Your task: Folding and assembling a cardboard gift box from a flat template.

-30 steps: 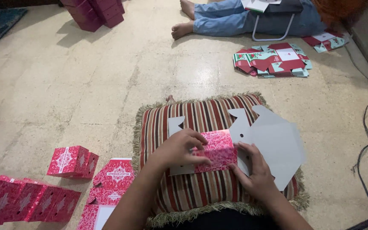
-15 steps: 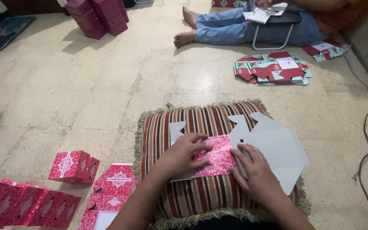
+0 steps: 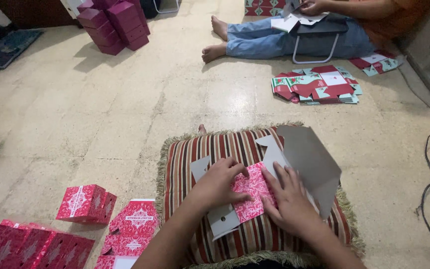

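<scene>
lower centre: left hand [image 3: 218,183] and right hand [image 3: 288,200], both flat, press pink patterned cardboard box blank [image 3: 253,191] onto striped fringed cushion [image 3: 195,164]. judged best: firm even pressure along crease, grey flaps [image 3: 308,162] clear.

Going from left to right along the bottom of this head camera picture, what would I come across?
Flat row of dark pink patterned cartons → folded pink patterned box → left hand → pink patterned cardboard sheet being folded on the striped fringed cushion → right hand → black cable.
</scene>
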